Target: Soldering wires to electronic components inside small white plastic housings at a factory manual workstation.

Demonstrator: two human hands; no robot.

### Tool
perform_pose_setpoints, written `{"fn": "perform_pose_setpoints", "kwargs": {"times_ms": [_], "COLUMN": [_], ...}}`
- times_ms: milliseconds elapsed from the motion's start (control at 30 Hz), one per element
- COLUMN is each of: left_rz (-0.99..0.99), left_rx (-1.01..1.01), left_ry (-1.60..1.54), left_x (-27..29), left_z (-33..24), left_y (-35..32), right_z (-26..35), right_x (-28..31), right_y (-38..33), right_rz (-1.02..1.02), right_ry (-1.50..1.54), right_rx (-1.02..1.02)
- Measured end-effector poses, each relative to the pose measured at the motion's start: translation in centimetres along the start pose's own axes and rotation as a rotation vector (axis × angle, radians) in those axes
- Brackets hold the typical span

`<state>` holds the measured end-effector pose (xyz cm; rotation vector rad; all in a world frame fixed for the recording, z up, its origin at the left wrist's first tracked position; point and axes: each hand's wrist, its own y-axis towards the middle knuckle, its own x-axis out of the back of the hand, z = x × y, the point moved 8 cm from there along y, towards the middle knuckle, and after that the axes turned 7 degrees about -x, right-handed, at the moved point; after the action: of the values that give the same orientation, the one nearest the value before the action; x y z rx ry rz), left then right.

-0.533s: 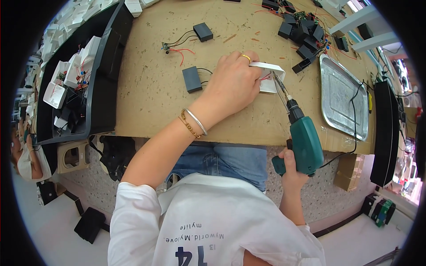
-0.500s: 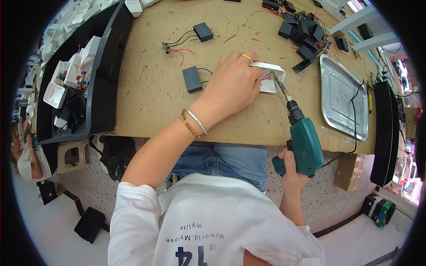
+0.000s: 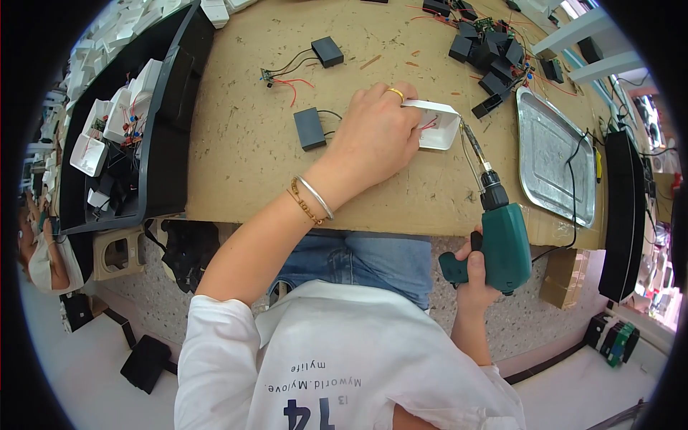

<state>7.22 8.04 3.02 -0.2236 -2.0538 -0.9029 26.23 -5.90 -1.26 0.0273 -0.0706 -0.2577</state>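
My left hand (image 3: 376, 136) is closed on a small white plastic housing (image 3: 446, 127) and holds it on the table. Thin red wires show inside the housing; the rest of its inside is hidden behind my fingers. In my right hand (image 3: 474, 276) is a green pistol-shaped soldering gun (image 3: 505, 247), its fingers wrapped round the grip. The gun's thin metal tip, with a slim feed tube alongside, points up at the housing's right rim, outside its hollow. Left of my left hand lies a black box-shaped part (image 3: 310, 129) with black leads running under that hand.
Another black box part (image 3: 327, 51) with a wired circuit board (image 3: 269, 75) lies farther back. Several similar parts (image 3: 487, 54) are heaped at the far right, near a metal tray (image 3: 527, 165). A black bin (image 3: 168, 107) holding white housings stands left. A power cord (image 3: 571, 186) crosses the tray.
The soldering gun has shifted right and slightly toward me, and its tip has left the inside of the white housing. My left hand and the housing have hardly moved.
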Motion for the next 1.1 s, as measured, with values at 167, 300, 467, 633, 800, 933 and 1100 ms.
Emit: {"fn": "perform_pose_setpoints", "kwargs": {"times_ms": [167, 300, 467, 633, 800, 933, 1100], "left_rz": [-0.015, -0.068, 0.003, 0.056, -0.452, -0.428, 0.012], "left_rx": [0.002, -0.042, 0.087, 0.247, 0.464, 0.627, 0.908], "left_ry": [0.0, -0.028, 0.046, 0.026, 0.089, 0.665, 1.304], "left_x": [0.1, 1.2, 1.8, 5.3, 22.1, 33.0, 35.3], "left_z": [0.0, -0.9, 0.6, 2.4, 5.6, 10.9, 16.5], "left_y": [-0.2, -0.5, -2.1, -2.3, -4.8, -9.5, -10.2], "right_z": [0.1, -0.2, 0.0, -0.8, 0.0, 0.5, 0.9], "right_x": [0.0, 0.3, -0.6, 0.2, 0.5, 0.2, -0.6], "right_y": [0.0, 0.1, 0.1, -0.6, -0.2, 0.5, 1.8], "right_rz": [-0.003, -0.017, 0.031, -0.022, -0.043, -0.027, 0.002], "right_ry": [0.018, 0.009, 0.064, 0.091, 0.122, 0.113, 0.112], "right_rx": [0.012, -0.012, 0.014, -0.05, 0.004, 0.017, 0.047]}}
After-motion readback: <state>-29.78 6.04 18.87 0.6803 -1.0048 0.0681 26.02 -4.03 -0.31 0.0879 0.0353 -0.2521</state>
